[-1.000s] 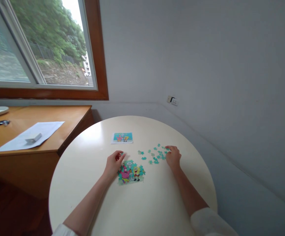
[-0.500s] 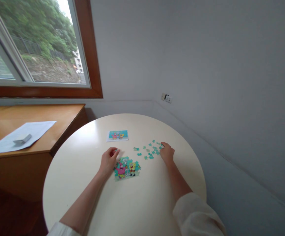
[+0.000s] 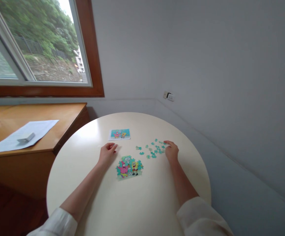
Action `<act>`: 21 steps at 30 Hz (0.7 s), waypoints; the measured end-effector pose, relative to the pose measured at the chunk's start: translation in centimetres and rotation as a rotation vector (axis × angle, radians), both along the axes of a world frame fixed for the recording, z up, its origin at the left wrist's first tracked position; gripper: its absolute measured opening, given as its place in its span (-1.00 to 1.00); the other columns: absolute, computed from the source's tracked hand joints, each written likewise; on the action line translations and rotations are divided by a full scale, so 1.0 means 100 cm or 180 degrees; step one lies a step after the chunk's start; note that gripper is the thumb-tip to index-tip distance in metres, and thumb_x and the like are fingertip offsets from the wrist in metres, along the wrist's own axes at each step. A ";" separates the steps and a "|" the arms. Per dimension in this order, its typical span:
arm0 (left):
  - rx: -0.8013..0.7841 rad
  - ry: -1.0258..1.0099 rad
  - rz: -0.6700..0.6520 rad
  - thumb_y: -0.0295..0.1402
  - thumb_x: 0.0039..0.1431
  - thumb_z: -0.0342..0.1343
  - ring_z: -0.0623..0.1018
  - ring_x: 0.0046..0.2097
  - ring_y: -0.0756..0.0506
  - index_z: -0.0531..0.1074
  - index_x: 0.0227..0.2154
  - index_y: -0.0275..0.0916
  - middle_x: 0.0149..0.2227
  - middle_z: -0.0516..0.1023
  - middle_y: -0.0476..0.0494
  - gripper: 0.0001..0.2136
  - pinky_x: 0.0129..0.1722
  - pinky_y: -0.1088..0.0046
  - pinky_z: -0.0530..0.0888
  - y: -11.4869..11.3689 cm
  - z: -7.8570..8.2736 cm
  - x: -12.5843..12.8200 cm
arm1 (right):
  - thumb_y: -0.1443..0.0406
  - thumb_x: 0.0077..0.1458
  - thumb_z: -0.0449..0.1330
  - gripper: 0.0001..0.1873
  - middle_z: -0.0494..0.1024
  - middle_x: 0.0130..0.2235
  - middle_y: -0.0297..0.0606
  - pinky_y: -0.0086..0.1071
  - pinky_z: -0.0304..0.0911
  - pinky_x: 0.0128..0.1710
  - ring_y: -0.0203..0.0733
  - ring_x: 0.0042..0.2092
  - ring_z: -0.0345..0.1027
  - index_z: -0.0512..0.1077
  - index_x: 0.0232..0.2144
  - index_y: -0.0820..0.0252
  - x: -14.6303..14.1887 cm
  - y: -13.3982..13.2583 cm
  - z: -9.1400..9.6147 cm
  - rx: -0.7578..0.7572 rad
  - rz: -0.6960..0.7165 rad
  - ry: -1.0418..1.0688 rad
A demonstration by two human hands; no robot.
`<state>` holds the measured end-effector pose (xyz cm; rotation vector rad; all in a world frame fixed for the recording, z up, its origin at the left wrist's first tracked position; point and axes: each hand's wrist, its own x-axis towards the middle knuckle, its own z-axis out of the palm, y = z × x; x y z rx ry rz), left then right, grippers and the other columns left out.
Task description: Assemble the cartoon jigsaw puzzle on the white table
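Observation:
A partly assembled cartoon jigsaw lies on the round cream table. My left hand rests just left of and above it, fingers curled; whether it holds a piece is hidden. Several loose teal pieces are scattered to the right. My right hand lies at the right edge of that scatter, fingers bent down onto the pieces. A small reference picture sits farther back on the table.
A wooden desk stands at the left with a white sheet of paper and a small grey object on it. A window is above it. A wall socket sits low on the grey wall behind.
My left hand has drawn away from the assembled jigsaw's top edge toward the left. My right hand stays at the loose pieces. The camera view has shifted slightly.

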<state>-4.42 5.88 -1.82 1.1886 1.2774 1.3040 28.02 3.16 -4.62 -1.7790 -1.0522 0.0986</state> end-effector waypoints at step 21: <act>-0.0280 -0.0733 -0.0565 -0.22 -0.43 0.34 0.41 -0.49 0.07 0.46 -0.34 -0.30 -0.57 0.43 0.04 -0.52 -0.36 0.51 0.38 -0.001 0.005 -0.018 | 0.36 -0.42 -0.08 -0.84 0.30 -0.73 -0.39 -0.40 0.08 -0.46 -0.27 -0.56 0.17 0.29 -0.78 0.17 -0.002 -0.003 0.011 0.0348 0.0201 0.0806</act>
